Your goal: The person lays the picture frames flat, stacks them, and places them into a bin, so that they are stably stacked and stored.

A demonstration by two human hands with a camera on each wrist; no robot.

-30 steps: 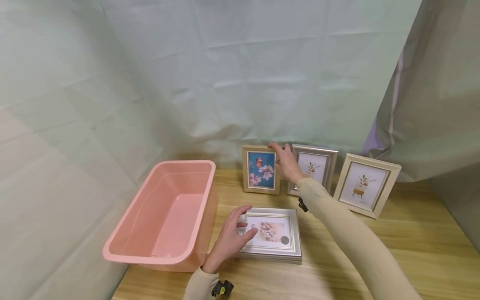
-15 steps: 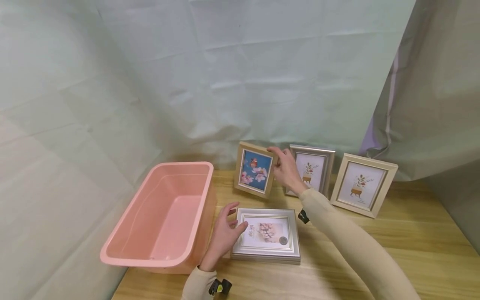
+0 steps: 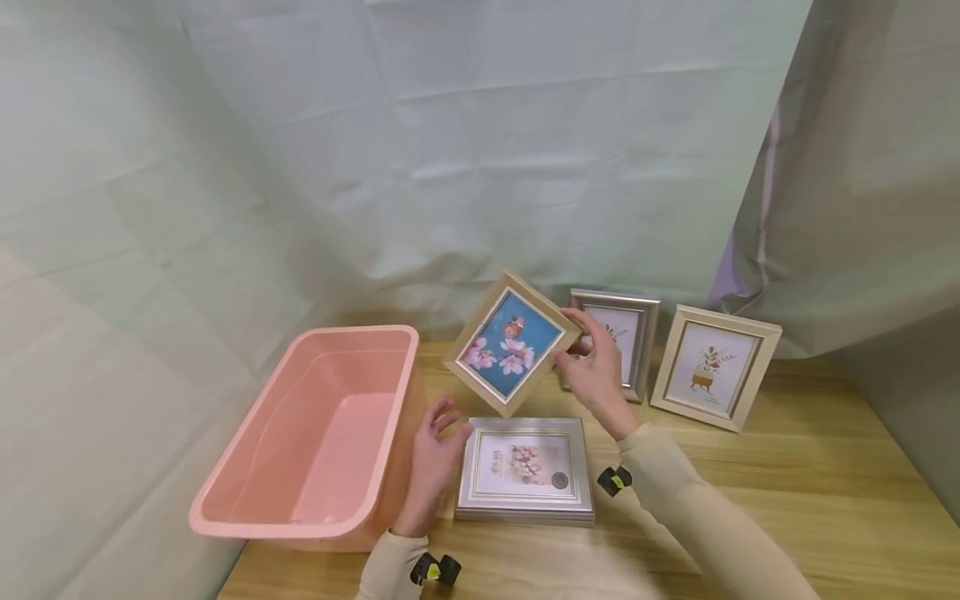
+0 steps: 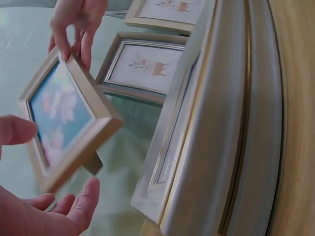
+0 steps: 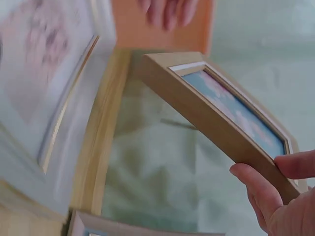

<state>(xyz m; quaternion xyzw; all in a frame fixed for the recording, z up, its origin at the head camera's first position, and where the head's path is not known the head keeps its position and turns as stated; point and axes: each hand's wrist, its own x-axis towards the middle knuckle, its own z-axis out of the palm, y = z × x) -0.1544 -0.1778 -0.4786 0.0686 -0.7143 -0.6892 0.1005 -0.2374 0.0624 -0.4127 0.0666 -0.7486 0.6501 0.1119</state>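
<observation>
My right hand (image 3: 597,367) pinches one edge of a wood-coloured picture frame (image 3: 512,343) with a blue picture of blossoms and a small bird. The frame is held tilted above the table, behind a stack of silver picture frames (image 3: 525,471) that lies flat. In the right wrist view thumb and fingers grip the frame's edge (image 5: 211,123). My left hand (image 3: 437,454) is beside the stack's left side with its fingers spread and relaxed, holding nothing. The left wrist view shows its thumb (image 4: 17,130) and fingers around the near corner of the tilted frame, where a back stand (image 4: 93,163) pokes out.
A pink plastic tub (image 3: 315,433) stands on the wooden table (image 3: 825,467) at the left. Behind my right hand stands a silver frame (image 3: 641,350), with a cream frame (image 3: 716,367) upright to its right. Pale cloth (image 3: 480,167) hangs along the back.
The blossom picture frame, upright on the table at first, has been lifted, turned diagonally and brought forward by my right hand. My left hand has drawn left, off the stack.
</observation>
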